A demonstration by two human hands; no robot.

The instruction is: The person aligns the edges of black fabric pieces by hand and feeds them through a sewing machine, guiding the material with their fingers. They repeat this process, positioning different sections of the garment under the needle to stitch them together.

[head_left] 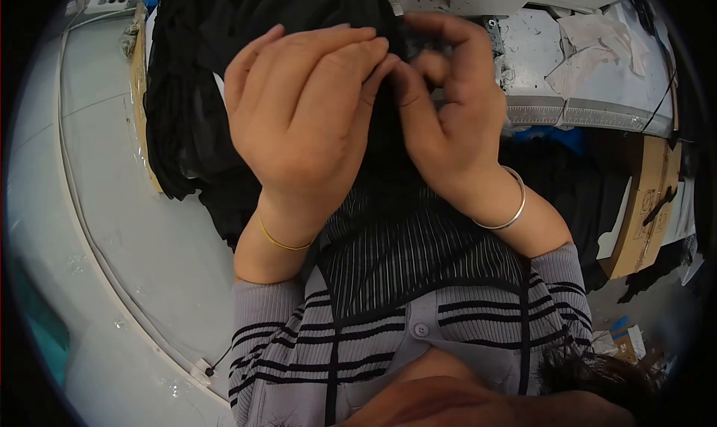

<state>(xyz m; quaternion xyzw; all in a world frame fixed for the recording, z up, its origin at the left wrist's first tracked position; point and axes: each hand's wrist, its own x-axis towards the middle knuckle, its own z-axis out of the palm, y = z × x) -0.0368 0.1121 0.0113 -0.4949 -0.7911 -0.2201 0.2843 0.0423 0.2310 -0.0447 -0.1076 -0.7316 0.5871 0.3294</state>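
Note:
My left hand (pixel 299 106), with a thin yellow band at the wrist, is closed, its fingers drawn together at the tips. Close against it, my right hand (pixel 455 102) wears a silver bangle; its thumb tip touches the left fingertips and its other fingers are curled. Whatever the fingertips pinch is dark or hidden, so I cannot make it out. Black fabric (pixel 202 91) lies heaped behind and below both hands, and more of it shows dark between them.
To the right is a machine bed (pixel 538 61) with a ruler strip (pixel 567 115) along its edge and pale scraps (pixel 597 50) on top. A cardboard box (pixel 642 203) stands below it. A cable (pixel 89 225) runs down the left side; a power strip (pixel 112 2) is at upper left.

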